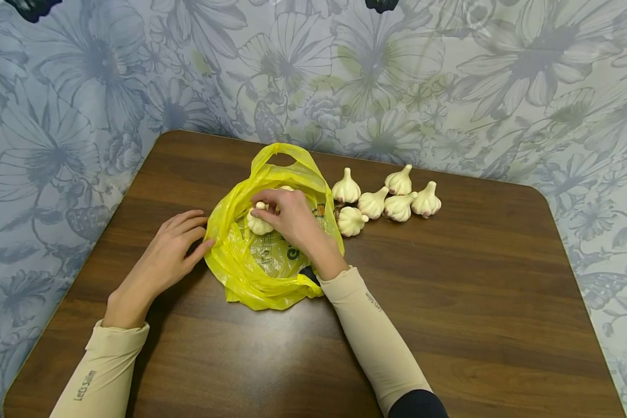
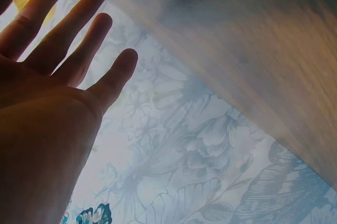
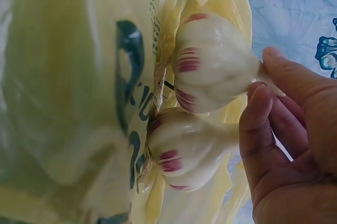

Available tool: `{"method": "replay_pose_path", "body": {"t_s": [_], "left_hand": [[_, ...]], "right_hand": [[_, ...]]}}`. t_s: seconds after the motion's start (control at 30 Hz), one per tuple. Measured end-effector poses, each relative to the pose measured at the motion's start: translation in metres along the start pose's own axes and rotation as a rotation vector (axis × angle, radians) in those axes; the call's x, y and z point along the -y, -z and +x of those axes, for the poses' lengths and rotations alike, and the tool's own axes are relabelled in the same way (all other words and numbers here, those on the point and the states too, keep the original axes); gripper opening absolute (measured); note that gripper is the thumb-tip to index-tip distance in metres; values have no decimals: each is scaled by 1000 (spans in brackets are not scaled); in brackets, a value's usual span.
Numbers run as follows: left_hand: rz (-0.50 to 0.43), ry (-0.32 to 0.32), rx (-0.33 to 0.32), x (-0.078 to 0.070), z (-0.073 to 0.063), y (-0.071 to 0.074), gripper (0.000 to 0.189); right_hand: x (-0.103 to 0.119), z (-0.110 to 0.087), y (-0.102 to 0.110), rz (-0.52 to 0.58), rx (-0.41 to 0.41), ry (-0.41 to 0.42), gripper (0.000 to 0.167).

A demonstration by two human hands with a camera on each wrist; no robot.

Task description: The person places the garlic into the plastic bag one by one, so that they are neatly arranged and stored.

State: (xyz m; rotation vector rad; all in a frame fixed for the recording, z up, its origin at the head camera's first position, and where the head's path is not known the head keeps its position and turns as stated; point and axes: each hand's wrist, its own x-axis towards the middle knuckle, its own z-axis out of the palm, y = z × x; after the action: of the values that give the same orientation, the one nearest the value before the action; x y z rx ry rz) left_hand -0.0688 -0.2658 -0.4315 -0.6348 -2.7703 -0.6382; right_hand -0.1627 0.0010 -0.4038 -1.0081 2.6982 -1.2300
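**Brown wooden table [image 1: 480,302] before a pale blue-grey flowery backdrop [image 1: 376,75]**

On the table sits a bright yellow, thin plastic bag [image 1: 240,290] with its mouth wide open. A yellow loop handle [image 1: 287,152] stands up at the far side of the bag, and dark letters [image 1: 292,253] show inside it.

My right hand [image 1: 292,217] is inside the bag. I pinch the stem of one round, creamy-white garlic bulb [image 1: 260,225] with my thumb and finger. Up close, I see purple-red stripes on it. Another striped, creamy-white bulb [image 3: 189,150] is just beside it, also in the bag.

My left hand [image 1: 172,249] is at the left side of the bag. It is loose, with the fingers stretched out and the thumb tip on the bag's edge.

To the right of the bag, six creamy-white garlic bulbs with pointy stems [image 1: 399,207] lie close together. Two are right by the bag's rim, but I can't tell if they touch it.

On the near side of the bag are my arms, in cream-coloured cloth sleeves [image 1: 378,342] with dark words on them.
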Motion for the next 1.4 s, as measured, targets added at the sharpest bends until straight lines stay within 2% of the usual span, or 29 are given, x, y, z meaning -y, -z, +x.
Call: {"method": "replay_pose_path", "body": {"t_s": [0.37, 0.93, 1.4], "left_hand": [[-1, -5, -8, 2, -2, 0, 20], [-2, -8, -13, 3, -2, 0, 21], [2, -9, -4, 1, 0, 0, 20]], "right_hand": [[1, 0, 1, 24, 8, 10, 25], [-5, -3, 26, 84, -149, 14, 18], [-4, -10, 35, 71, -186, 43, 15]]}}
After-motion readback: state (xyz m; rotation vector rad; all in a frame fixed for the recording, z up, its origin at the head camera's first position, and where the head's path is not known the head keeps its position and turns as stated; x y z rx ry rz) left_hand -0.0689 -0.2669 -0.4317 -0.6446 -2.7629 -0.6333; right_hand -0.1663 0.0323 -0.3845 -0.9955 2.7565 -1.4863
